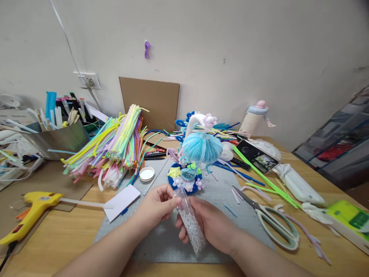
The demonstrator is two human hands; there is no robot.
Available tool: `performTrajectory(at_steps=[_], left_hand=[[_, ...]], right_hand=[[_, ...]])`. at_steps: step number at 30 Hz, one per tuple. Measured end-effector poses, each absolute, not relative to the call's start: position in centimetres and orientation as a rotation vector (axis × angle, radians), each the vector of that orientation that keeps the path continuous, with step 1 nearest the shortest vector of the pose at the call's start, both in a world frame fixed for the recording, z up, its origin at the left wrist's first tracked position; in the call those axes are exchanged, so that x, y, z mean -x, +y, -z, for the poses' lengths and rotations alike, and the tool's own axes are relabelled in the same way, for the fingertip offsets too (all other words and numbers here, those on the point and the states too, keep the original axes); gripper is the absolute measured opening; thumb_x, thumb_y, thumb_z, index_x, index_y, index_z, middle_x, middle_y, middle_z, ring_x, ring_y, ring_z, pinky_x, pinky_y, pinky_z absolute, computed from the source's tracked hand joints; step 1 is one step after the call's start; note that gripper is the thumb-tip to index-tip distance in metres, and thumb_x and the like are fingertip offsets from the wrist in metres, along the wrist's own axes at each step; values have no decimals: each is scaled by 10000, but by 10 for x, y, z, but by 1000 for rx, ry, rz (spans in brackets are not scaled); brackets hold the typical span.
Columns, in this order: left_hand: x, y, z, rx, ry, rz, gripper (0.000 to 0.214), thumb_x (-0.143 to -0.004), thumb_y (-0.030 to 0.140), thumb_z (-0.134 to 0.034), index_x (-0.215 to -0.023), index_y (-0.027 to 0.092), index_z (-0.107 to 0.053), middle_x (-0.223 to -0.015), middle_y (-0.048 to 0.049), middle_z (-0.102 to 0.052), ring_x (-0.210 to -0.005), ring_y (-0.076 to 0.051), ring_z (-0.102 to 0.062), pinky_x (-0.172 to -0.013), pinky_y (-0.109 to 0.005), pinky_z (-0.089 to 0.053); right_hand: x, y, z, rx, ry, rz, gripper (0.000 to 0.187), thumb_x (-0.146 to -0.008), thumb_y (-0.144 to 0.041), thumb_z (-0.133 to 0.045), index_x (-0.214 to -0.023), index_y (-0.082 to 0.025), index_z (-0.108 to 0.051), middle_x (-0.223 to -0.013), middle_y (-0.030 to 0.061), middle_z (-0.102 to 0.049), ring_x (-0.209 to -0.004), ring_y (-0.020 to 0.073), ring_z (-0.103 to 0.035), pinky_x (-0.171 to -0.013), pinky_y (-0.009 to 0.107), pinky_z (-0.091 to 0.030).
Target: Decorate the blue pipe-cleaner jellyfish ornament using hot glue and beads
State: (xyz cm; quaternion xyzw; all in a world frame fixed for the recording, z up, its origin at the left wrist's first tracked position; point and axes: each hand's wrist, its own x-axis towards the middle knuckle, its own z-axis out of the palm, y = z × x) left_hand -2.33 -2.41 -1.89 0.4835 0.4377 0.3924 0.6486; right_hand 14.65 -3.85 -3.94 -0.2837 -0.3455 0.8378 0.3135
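Clear plastic and narrow, a tube-shaped bag of small pearly white-grey beads (191, 227) hangs close to my camera, held over the front half of a flat grey cutting mat (161, 246). I see its long axis run on a slant: the flattened upper end points away from the wearer and a little left, while the bead-filled lower end points back toward the body and slightly right. The left hand (157, 206) pinches the upper end between thumb and fingers; the right hand (211, 221) grasps the bag's middle, its fingertips curling round behind to the left side. Just beyond the upper end stands a blue fuzzy lamp-shaped craft with a white curved neck (201, 148); I cannot tell whether bag and craft touch. Left of that lies a round white shallow cap (147, 174), then a white rectangular card (122, 204), and farther left a yellow plastic glue gun (43, 200). To the right, grey-green-handled metal scissors (259, 211) aim their blades away and leftward. Behind the card, I have a thick bundle of pastel fuzzy stems (115, 146).
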Motion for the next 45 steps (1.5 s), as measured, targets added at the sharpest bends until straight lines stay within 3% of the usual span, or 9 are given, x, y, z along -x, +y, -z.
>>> performTrajectory(at_steps=[3,8,14,20,24,26,29,34,45], left_hand=[[24,-24,19,-1118,981,-890,460,-607,504,-748,-655,181,-423,-432,98,-427,-334,-23,-311,-341,-150,-217],[23,-26,15,-1145,943,-894,446,-603,491,-757,-673,162,-463,-495,66,-482,-387,-35,-391,-371,-153,-274],[26,-27,17,-1189,880,-986,404,-691,386,-726,-997,205,-533,-769,24,-533,-526,-57,-452,-414,-164,-315],[27,-26,19,-1513,929,-1100,220,-713,327,-713,-737,162,-570,-836,-15,-540,-793,-128,-510,-678,-231,-397],[24,-27,17,-1300,935,-944,303,-708,389,-699,-670,156,-509,-620,18,-539,-579,-97,-502,-561,-219,-392],[23,-27,17,-1236,1030,-926,353,-669,429,-718,-639,154,-498,-528,41,-508,-467,-72,-449,-468,-194,-343],[22,-26,17,-1205,1148,-934,415,-624,497,-725,-599,157,-486,-456,61,-466,-384,-51,-384,-395,-178,-273],[22,-25,19,-1160,1115,-873,458,-642,567,-679,-592,179,-440,-381,74,-429,-332,-49,-342,-363,-173,-216],[22,-24,19,-1002,993,-1017,457,-699,574,-638,-645,189,-399,-444,94,-389,-362,-37,-299,-369,-161,-217]], right_hand=[[-148,-39,37,752,-975,-2105,278,-803,-398,-630,-838,-127,-578,-712,69,-690,-532,149,-649,-519,263,-503],[-149,-38,36,745,-932,-2109,265,-833,-372,-597,-822,-107,-591,-705,96,-705,-510,155,-657,-478,248,-501],[-153,-34,39,703,-863,-2194,248,-856,-346,-531,-785,-113,-573,-712,89,-690,-532,157,-657,-480,256,-515],[-153,-35,46,644,-818,-2563,345,-848,-423,-396,-684,-141,-509,-635,82,-654,-496,171,-643,-398,245,-500],[-151,-35,44,643,-847,-2505,526,-853,-589,-372,-900,-109,-582,-774,102,-663,-547,163,-651,-435,259,-522],[-151,-35,40,624,-934,-2341,456,-827,-548,-500,-978,-124,-578,-837,91,-664,-598,163,-661,-487,271,-536],[-151,-36,36,680,-1076,-2148,317,-805,-405,-620,-928,-115,-589,-844,100,-683,-624,165,-678,-533,258,-529],[-152,-37,37,734,-1045,-2190,343,-843,-417,-563,-915,-83,-596,-833,143,-709,-565,173,-690,-512,260,-526],[-152,-38,34,910,-1064,-2066,392,-761,-513,-637,-716,-148,-498,-563,31,-664,-407,136,-611,-375,201,-445]])
